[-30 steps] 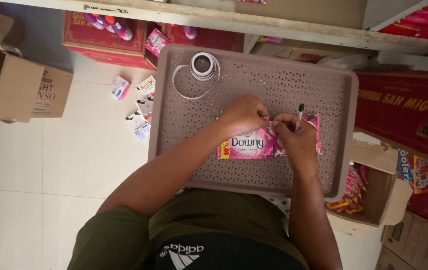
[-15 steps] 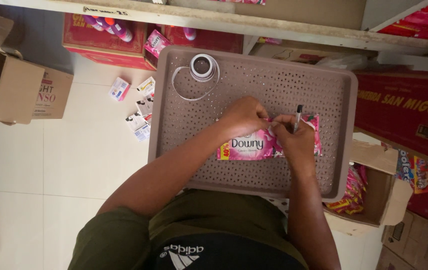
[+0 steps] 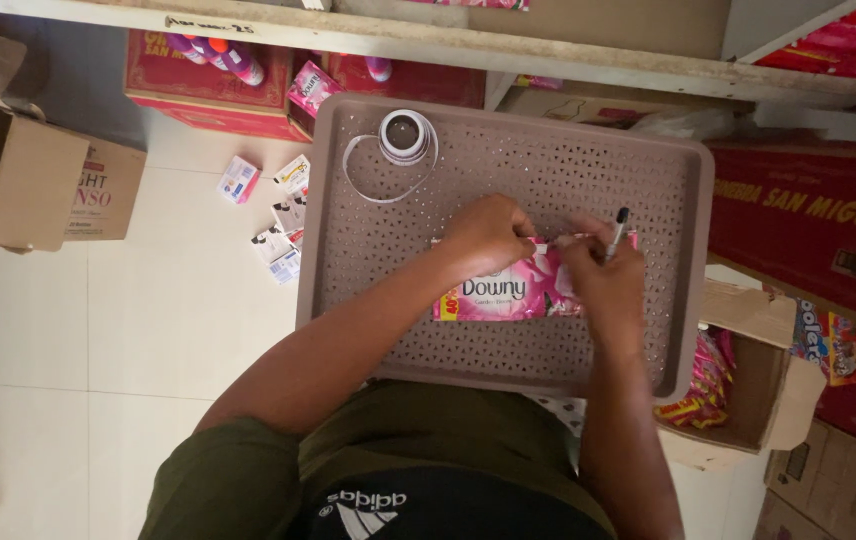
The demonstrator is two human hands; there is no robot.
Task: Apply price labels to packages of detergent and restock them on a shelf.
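While the pen (image 3: 617, 232) now stands more upright in the right hand (image 3: 603, 285) than a second ago, both hands' fingers pinch the top edge of the pink sachet (image 3: 508, 290), flat on the tray (image 3: 668, 200) beneath the left hand (image 3: 488, 235), so the handling seems to continue.

pink sachets (image 3: 508, 292) half under hands, pen (image 3: 616, 232) tip hidden
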